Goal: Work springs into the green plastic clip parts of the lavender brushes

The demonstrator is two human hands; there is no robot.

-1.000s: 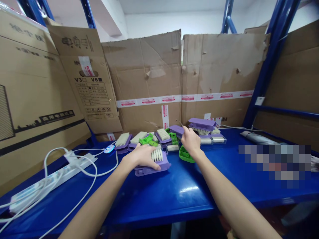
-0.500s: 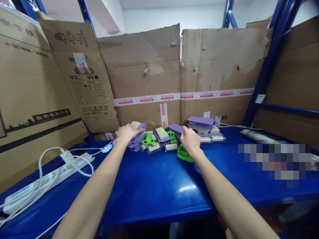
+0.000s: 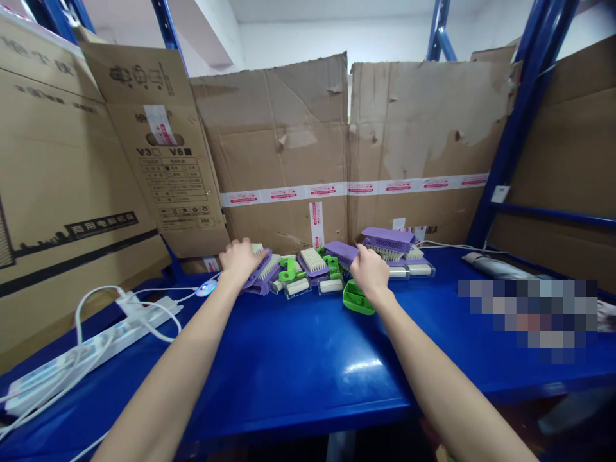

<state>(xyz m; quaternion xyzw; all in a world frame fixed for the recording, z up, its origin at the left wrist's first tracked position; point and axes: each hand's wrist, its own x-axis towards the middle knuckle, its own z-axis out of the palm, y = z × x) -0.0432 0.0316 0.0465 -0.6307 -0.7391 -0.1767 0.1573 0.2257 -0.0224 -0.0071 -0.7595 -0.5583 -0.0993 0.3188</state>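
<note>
My left hand (image 3: 239,262) is closed round a purple brush (image 3: 258,262) with cream bristles, at the left end of a row. Another purple brush (image 3: 269,273) lies beside it. My right hand (image 3: 370,269) is curled at the end of a purple brush (image 3: 339,251), its fingers partly hidden, so I cannot make out what it holds. Just under that hand is a green tray-like piece (image 3: 357,300). Between the hands lie a bristles-up purple brush (image 3: 312,260), green clip-like pieces (image 3: 287,269) and clear-cased white rollers (image 3: 297,287).
Stacked purple brushes (image 3: 389,239) and more white rollers (image 3: 420,270) lie right of my right hand. A power strip (image 3: 96,353) with white cables is at the left of the blue shelf (image 3: 298,366). Cardboard (image 3: 283,147) stands behind; a grey bundle (image 3: 500,266) lies right.
My left hand has moved slightly left and down with the brush, which now lies lower against the others. My right hand has barely shifted.
</note>
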